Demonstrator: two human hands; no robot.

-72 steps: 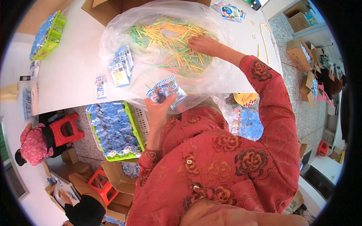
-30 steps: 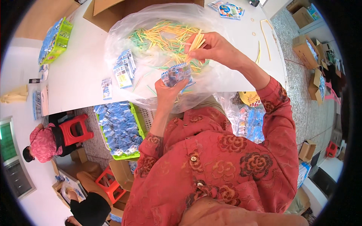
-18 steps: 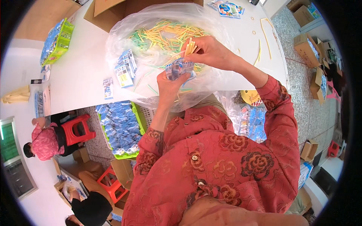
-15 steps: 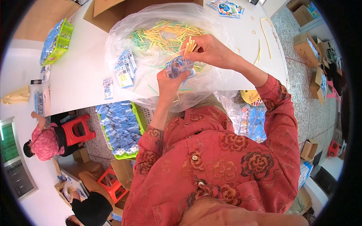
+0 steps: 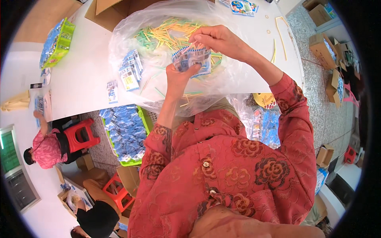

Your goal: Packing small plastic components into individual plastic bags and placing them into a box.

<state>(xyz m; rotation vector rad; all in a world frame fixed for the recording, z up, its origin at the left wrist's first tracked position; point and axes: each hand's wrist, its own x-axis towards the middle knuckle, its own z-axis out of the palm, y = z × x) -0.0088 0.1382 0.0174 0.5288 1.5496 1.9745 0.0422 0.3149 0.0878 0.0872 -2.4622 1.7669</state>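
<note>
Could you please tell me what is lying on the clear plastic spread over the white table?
Loose yellow and green sticks lie on the clear plastic, with packets toward its left. Whatever lies behind the left hand, right hand and held packet is covered.

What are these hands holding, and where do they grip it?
The left hand holds a blue-and-white packet by its lower part. The right hand is at its top edge; its grip can't be told.
</note>
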